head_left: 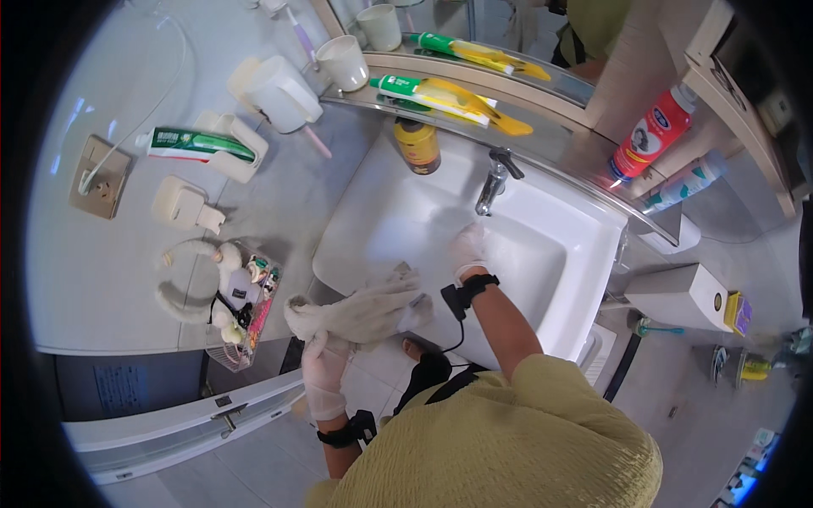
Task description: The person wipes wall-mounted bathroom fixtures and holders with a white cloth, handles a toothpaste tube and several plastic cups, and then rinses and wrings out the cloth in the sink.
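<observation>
My left hand (327, 366), in a thin whitish glove, grips one end of a damp-looking greyish-white cloth (364, 315). The cloth stretches to the right across the front left rim of the white sink (385, 199). My right hand (469, 245), gloved too, is down in the basin just below the chrome faucet (493, 182). Its fingers blend into the white basin, and I cannot make out their pose or whether they hold anything. Both wrists wear black straps. A yellow bottle with a dark cap (417, 146) stands on the sink's back left corner.
Left on the counter are a fluffy white headband (174, 292) and a clear box of small items (254, 317). A drawer (169, 427) stands pulled out below. Toothpaste tubes (432, 95), a white cup (343, 63) and a red spray can (652, 134) line the mirror shelf.
</observation>
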Action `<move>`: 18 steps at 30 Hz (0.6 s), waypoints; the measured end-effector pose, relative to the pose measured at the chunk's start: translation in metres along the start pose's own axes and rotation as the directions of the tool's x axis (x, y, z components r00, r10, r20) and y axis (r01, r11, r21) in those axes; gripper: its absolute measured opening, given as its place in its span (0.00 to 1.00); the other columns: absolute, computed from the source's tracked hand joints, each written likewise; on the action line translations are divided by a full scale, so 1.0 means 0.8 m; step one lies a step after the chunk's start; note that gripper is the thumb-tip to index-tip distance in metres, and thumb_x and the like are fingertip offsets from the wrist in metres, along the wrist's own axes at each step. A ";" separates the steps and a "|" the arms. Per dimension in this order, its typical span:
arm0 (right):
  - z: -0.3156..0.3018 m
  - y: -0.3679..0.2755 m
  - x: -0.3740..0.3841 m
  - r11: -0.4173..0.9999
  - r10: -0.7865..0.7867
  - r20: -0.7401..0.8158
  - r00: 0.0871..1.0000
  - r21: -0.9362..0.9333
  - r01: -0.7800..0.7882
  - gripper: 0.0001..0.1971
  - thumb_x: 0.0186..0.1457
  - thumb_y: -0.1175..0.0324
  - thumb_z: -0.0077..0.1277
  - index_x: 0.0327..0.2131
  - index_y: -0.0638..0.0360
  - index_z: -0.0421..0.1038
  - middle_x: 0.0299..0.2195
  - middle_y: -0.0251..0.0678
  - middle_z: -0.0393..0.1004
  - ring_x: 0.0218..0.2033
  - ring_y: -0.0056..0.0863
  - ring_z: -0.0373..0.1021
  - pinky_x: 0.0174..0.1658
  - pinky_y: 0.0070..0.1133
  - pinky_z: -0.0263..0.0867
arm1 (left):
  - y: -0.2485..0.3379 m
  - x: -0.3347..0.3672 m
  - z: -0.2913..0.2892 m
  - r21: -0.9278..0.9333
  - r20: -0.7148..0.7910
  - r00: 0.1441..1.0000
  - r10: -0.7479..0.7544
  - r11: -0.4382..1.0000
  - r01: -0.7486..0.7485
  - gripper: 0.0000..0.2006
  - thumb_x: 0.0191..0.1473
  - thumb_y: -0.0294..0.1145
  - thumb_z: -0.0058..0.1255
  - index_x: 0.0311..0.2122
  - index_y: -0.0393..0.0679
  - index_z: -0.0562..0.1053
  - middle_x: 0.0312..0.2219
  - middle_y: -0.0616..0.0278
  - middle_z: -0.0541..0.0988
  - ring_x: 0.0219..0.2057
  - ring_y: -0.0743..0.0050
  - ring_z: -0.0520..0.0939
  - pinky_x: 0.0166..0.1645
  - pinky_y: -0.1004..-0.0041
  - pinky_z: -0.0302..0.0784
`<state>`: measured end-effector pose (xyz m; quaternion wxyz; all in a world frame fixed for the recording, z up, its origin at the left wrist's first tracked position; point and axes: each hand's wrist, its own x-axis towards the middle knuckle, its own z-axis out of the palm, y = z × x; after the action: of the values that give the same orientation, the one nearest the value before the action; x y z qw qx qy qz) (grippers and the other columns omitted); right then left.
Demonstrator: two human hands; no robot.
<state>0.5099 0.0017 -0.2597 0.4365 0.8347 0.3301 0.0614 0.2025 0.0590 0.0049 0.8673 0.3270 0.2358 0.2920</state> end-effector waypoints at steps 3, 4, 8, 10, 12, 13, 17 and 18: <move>-0.013 -0.010 0.011 0.999 -0.030 0.038 0.999 0.040 0.029 0.15 0.58 0.57 0.35 0.37 0.54 0.68 0.33 0.29 0.71 0.39 0.26 0.65 0.42 0.20 0.60 | 0.006 -0.005 -0.002 -0.005 -0.070 0.997 -0.021 1.000 0.021 0.29 0.51 0.32 0.51 0.57 0.40 0.56 0.53 0.53 0.64 0.57 0.56 0.63 0.61 0.57 0.54; -0.016 -0.018 0.016 0.998 -0.054 0.041 0.998 0.024 0.053 0.14 0.57 0.56 0.36 0.34 0.53 0.68 0.32 0.29 0.71 0.37 0.26 0.65 0.40 0.20 0.60 | 0.010 -0.007 -0.002 0.004 -0.076 0.997 -0.015 1.000 0.015 0.29 0.51 0.32 0.51 0.57 0.40 0.56 0.53 0.53 0.64 0.57 0.56 0.63 0.61 0.57 0.54; 0.106 -0.037 0.079 0.915 -0.144 0.166 0.976 -0.353 0.195 0.16 0.53 0.50 0.41 0.24 0.50 0.68 0.28 0.28 0.72 0.33 0.25 0.65 0.34 0.21 0.60 | -0.009 0.021 -0.002 0.169 0.030 0.999 -0.036 0.985 0.030 0.29 0.53 0.34 0.48 0.57 0.38 0.55 0.55 0.52 0.62 0.57 0.55 0.62 0.61 0.56 0.54; 0.186 -0.014 0.098 0.855 -0.080 0.194 0.978 -0.491 0.167 0.16 0.52 0.50 0.44 0.22 0.49 0.70 0.27 0.28 0.72 0.32 0.26 0.66 0.33 0.22 0.61 | -0.034 0.048 0.010 0.294 0.127 0.989 -0.070 0.955 0.030 0.29 0.54 0.36 0.45 0.58 0.36 0.53 0.56 0.50 0.60 0.58 0.55 0.61 0.62 0.55 0.53; 0.053 -0.049 0.049 0.968 -0.002 -0.108 0.994 -0.248 -0.025 0.14 0.51 0.52 0.48 0.23 0.49 0.74 0.28 0.28 0.74 0.32 0.27 0.68 0.34 0.24 0.63 | -0.004 0.005 -0.016 0.063 0.018 0.999 -0.028 0.998 0.027 0.29 0.54 0.35 0.45 0.59 0.37 0.52 0.56 0.50 0.60 0.58 0.55 0.61 0.62 0.55 0.53; 0.002 -0.036 0.030 0.971 -0.026 -0.138 0.990 -0.239 -0.008 0.14 0.51 0.52 0.48 0.23 0.49 0.74 0.28 0.28 0.74 0.32 0.27 0.68 0.34 0.24 0.63 | 0.005 -0.008 -0.021 0.070 -0.011 1.000 -0.001 0.998 0.002 0.29 0.54 0.35 0.45 0.59 0.37 0.52 0.56 0.50 0.60 0.58 0.55 0.61 0.62 0.55 0.53; 0.032 0.033 0.050 0.994 0.017 0.263 0.965 0.101 -0.045 0.14 0.54 0.60 0.46 0.40 0.57 0.73 0.38 0.37 0.73 0.41 0.36 0.68 0.43 0.34 0.63 | -0.013 0.027 0.029 0.049 0.099 0.992 -0.078 0.996 0.073 0.30 0.53 0.35 0.48 0.58 0.37 0.54 0.55 0.50 0.62 0.57 0.53 0.62 0.61 0.55 0.54; 0.081 0.052 0.061 0.997 0.034 0.455 0.890 0.051 -0.064 0.19 0.58 0.62 0.41 0.48 0.62 0.69 0.46 0.43 0.71 0.48 0.41 0.66 0.51 0.34 0.61 | -0.031 0.048 0.050 0.001 0.135 0.979 -0.151 0.988 0.152 0.29 0.51 0.34 0.50 0.56 0.36 0.57 0.53 0.51 0.64 0.56 0.52 0.63 0.60 0.55 0.55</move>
<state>0.5939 -0.0300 -0.2762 0.4726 0.8476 0.2001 -0.1347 0.2630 0.0519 0.0061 0.9024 0.3232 0.1996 0.2035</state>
